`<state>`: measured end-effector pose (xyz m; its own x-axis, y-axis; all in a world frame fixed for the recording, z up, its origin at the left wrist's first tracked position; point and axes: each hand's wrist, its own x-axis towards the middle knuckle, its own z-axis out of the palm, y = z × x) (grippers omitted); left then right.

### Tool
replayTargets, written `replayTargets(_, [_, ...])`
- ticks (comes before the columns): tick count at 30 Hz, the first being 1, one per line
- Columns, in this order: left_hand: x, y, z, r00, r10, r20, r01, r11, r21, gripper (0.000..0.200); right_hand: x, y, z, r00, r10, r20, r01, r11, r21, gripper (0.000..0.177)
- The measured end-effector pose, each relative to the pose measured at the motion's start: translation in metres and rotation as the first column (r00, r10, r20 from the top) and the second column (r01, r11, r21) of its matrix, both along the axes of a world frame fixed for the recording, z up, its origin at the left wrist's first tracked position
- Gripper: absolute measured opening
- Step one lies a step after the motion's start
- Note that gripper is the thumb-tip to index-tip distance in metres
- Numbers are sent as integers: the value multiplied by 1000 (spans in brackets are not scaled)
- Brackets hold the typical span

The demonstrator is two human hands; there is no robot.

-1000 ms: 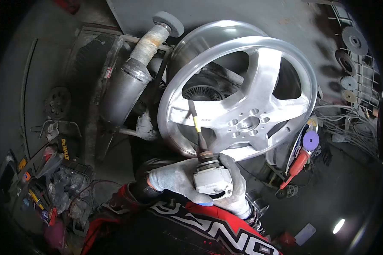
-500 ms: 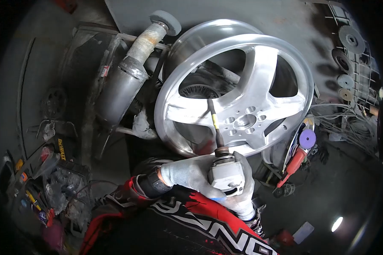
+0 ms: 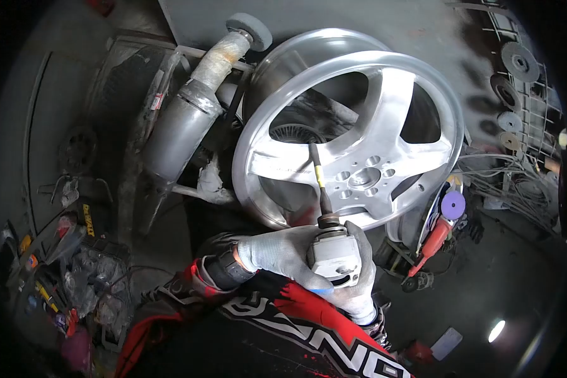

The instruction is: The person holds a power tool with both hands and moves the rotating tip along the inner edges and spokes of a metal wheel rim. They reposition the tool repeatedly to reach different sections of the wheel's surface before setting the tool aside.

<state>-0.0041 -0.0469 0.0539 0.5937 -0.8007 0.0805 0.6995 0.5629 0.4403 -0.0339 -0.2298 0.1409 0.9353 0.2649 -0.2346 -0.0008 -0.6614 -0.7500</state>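
Observation:
My gloved left hand wraps round the left side of a grinder with a grey metal head. From the other side my right hand, also gloved, grips the same grinder, fingers along its right edge. A long thin shaft with a yellow band points away from the grinder's head. Its dark tip overlaps the upper edge of the left spoke of a silver alloy wheel. The wheel stands tilted in front of me, its five-spoke face towards me. The grinder's rear part is hidden by my hands.
Left of the wheel is a grey motor with a round buffing wheel on its end. A red power tool with a purple disc is at the right. Discs hang on a wire rack. Tools and plastic bags crowd the lower left.
The view has shifted slightly, moving the wheel and motor a little to the right. Both hands keep their grip on the grinder, and the shaft tip stays by the same left spoke.

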Motion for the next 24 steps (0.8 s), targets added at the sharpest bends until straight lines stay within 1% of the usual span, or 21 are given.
replayTargets(1, [-2, 3, -2, 1000, 2, -2, -2, 1000, 4, 51, -1, 2, -2, 1000, 2, -2, -2, 1000, 4, 93])
replayTargets(2, [-4, 5, -3, 999, 29, 40, -29, 999, 16, 52, -3, 4, -6, 1000, 6, -10, -6, 1000, 17, 92])
replayTargets(3, [-7, 8, -6, 995, 54, 83, -56, 998, 27, 52, -4, 6, -9, 1000, 10, -16, -10, 999, 31, 92])
replayTargets(4, [-11, 7, -12, 983, 76, 168, -84, 995, 44, 55, -5, 8, -11, 1000, 25, -12, -24, 999, 25, 90])
replayTargets(5, [-14, 12, -14, 983, 76, 167, -85, 995, 48, 55, -5, 11, -11, 1000, 26, -14, -25, 999, 29, 90])
replayTargets(7, [-18, 24, -11, 989, 48, 137, -64, 991, 115, 55, -2, 20, -10, 998, 65, -27, -63, 996, 57, 89])
replayTargets(8, [-19, 29, -11, 973, 67, 221, -108, 977, 182, 55, 0, 21, -9, 995, 100, -20, -99, 994, 38, 89])
replayTargets(9, [-19, 31, -8, 973, 65, 221, -108, 977, 186, 55, 1, 22, -11, 995, 99, -20, -98, 994, 42, 89])
replayTargets(11, [-19, 35, -2, 970, 91, 227, -143, 964, 224, 55, 3, 23, -14, 987, 152, 55, -156, 985, 68, 89])
replayTargets(12, [-21, 35, -3, 946, 136, 294, -215, 944, 252, 56, 3, 24, -11, 987, 152, 53, -155, 987, 45, 90])
replayTargets(13, [-20, 29, -5, 945, 137, 296, -215, 944, 250, 56, 3, 22, -10, 987, 153, 55, -155, 987, 43, 90])
replayTargets(15, [-14, 15, -7, 982, 107, 158, -122, 988, 92, 48, 1, 17, -6, 998, 50, -41, -47, 997, 62, 91])
replayTargets(16, [-9, 16, -5, 992, 54, 117, -65, 994, 89, 51, 1, 14, -4, 999, 32, -35, -30, 999, 45, 93])
replayTargets(17, [-3, 14, -2, 991, 55, 118, -65, 995, 80, 51, 0, 9, -6, 1000, 13, 4, -14, 999, 36, 94])
replayTargets(19, [7, 7, 2, 996, -16, 89, 14, 1000, 27, 52, -4, 3, -3, 999, -49, -22, 50, 998, 38, 95])
replayTargets(20, [7, -3, -4, 990, -33, 138, 25, 998, 55, 53, -3, 2, -3, 999, -43, -21, 43, 999, 32, 95])
replayTargets(22, [8, -1, -4, 990, -30, 141, 21, 998, 62, 54, -2, 1, -3, 998, 8, 65, -6, 999, -41, 96])
replayTargets(24, [6, 7, -2, 989, -26, 143, 14, 997, 81, 55, -5, 2, -11, 998, 22, 64, -21, 1000, -19, 96])
